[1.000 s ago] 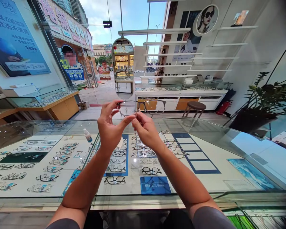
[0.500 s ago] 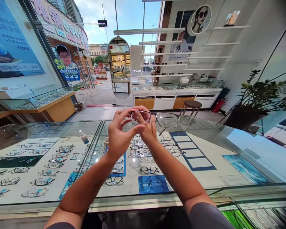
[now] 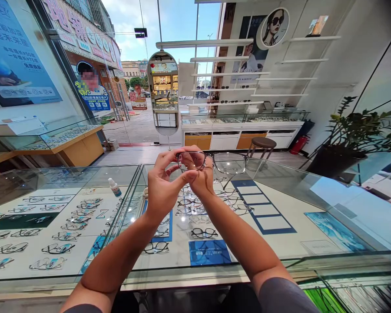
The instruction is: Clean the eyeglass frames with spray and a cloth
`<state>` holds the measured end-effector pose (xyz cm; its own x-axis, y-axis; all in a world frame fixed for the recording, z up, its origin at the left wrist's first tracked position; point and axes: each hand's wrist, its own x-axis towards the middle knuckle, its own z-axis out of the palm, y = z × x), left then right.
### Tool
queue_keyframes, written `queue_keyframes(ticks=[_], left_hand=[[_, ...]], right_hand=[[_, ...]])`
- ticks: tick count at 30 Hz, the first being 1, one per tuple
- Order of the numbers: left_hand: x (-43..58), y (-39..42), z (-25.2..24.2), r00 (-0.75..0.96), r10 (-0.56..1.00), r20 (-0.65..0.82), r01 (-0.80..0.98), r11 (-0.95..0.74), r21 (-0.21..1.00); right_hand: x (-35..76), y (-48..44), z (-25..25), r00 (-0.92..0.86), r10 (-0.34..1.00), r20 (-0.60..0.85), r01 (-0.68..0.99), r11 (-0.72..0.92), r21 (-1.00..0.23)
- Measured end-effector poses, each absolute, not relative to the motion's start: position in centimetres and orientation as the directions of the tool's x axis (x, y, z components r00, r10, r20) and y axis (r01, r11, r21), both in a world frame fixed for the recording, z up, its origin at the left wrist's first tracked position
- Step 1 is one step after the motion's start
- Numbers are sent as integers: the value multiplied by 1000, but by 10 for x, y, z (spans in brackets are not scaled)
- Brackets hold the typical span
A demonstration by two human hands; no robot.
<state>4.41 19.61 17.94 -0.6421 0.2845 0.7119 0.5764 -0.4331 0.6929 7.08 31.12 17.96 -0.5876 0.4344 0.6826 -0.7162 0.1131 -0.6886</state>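
A pair of eyeglasses (image 3: 230, 163) with a dark top rim and clear lenses is held up above the glass display counter (image 3: 267, 261). My left hand (image 3: 164, 180) is closed on its left end, fingers at the rim and thumb stretched across below the left lens. Behind that lens, my right hand (image 3: 202, 177) grips the frame near the bridge, its fingers partly seen through the lens. The right lens sticks out free of both hands, and one temple slants down below it. Inside the counter, beneath my hands, lie rows of eyeglasses (image 3: 203, 233).
A small spray bottle (image 3: 114, 187) stands left of my hands. Blue cards (image 3: 210, 253) and a blue-framed tray (image 3: 263, 206) lie in the counter. Beyond it are an oval mirror (image 3: 164, 93), a round stool (image 3: 263, 142), wall shelves (image 3: 228, 74) and a potted plant (image 3: 340, 148).
The eyeglasses have turned slightly, and their free right end sits a little farther right. Both hands keep their hold with only a small shift.
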Motion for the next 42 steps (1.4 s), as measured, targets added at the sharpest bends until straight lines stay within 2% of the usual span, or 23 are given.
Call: queue_keyframes(ticks=[7, 13, 19, 26, 31, 37, 42], left_hand=[[46, 197, 180, -647, 317, 693, 530, -467, 708], [44, 199, 178, -634, 340, 695, 492, -517, 701], [43, 200, 178, -619, 340, 708, 500, -524, 689], [41, 199, 178, -609, 333, 720, 518, -520, 679], [43, 196, 183, -593, 347, 726, 530, -511, 677], [42, 192, 185, -586, 356, 728, 534, -506, 677], [40, 193, 184, -586, 341, 735, 548, -502, 669]], right_hand=[[72, 312, 175, -537, 431, 725, -744, 163, -648], [76, 306, 180, -604, 412, 683, -744, 17, -668], [71, 306, 177, -664, 399, 632, -699, -32, -714], [70, 307, 179, -703, 366, 610, -694, -164, -701], [70, 315, 183, -737, 308, 602, -666, -177, -725], [75, 317, 189, -724, 269, 635, -690, -263, -675], [79, 314, 192, -738, 280, 615, -674, -250, -695]])
